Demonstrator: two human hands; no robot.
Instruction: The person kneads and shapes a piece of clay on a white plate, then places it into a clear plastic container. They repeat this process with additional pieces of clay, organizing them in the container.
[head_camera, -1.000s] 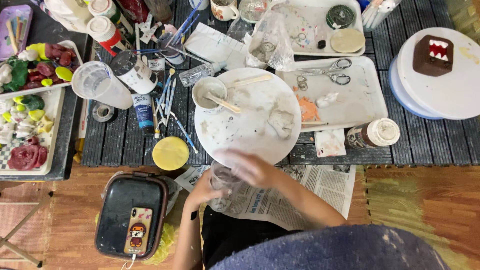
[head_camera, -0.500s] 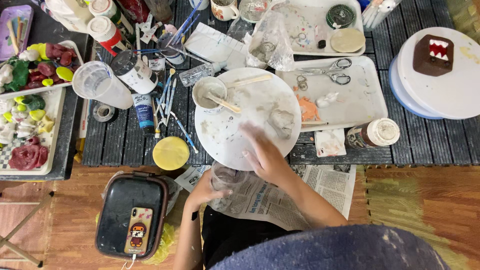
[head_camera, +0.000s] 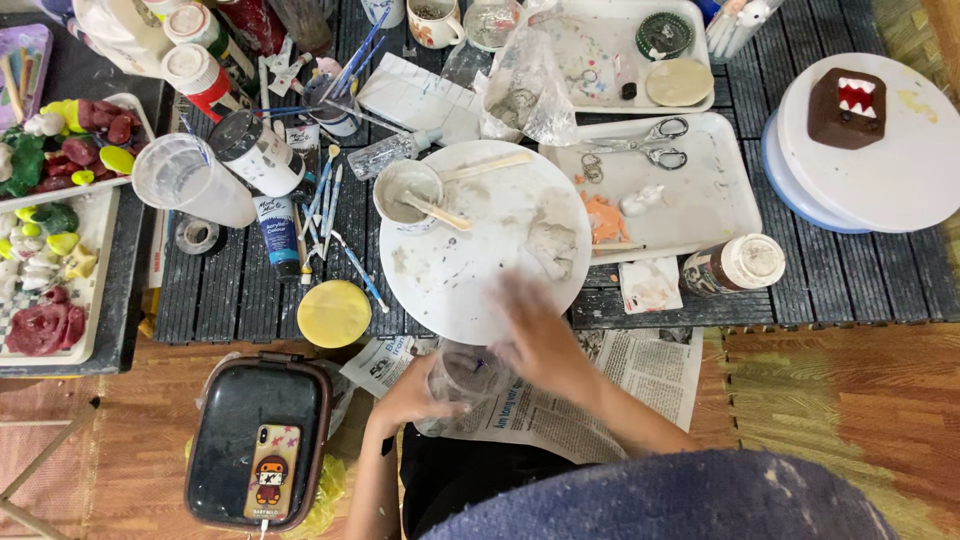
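The left hand wraps its fingers round a small clear cup, smeared grey, held over a sheet of newspaper just below the near edge of the dark slatted desk. The right hand is blurred beside the cup's rim, its fingers reaching onto the edge of a round white board, and I cannot tell how wide they are spread. On that chalky, paste-streaked board lie a rough grey lump of clay and a small white bowl with a flat wooden stick resting in it.
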